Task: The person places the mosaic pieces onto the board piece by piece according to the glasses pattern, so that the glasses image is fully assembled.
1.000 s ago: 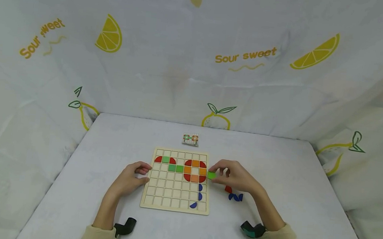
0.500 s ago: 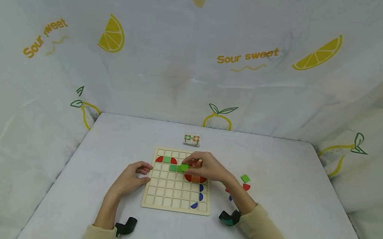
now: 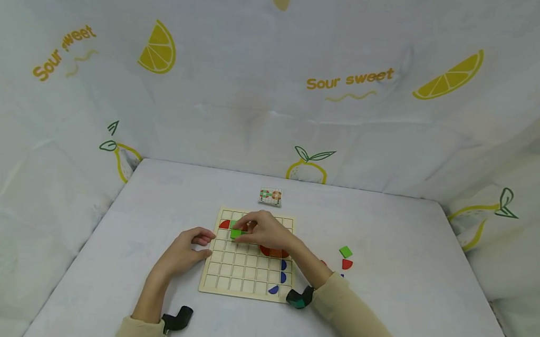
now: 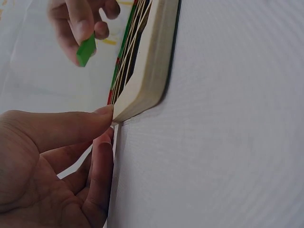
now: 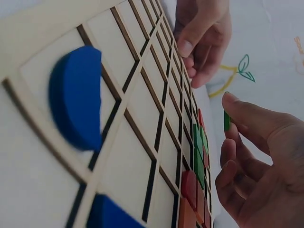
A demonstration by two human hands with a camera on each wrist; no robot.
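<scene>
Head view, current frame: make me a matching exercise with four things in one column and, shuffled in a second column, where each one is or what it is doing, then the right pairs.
Things
1. Left hand
2. Right hand
3. Patterned card
4. Loose green tile

Places and states
A. Lying beyond the far edge of the board
B. Pinching a green tile above the board
C. Lying to the right of the board, close to a red piece
D. At the board's left edge

Pairs: 1-D, 2-B, 3-A, 4-C
</scene>
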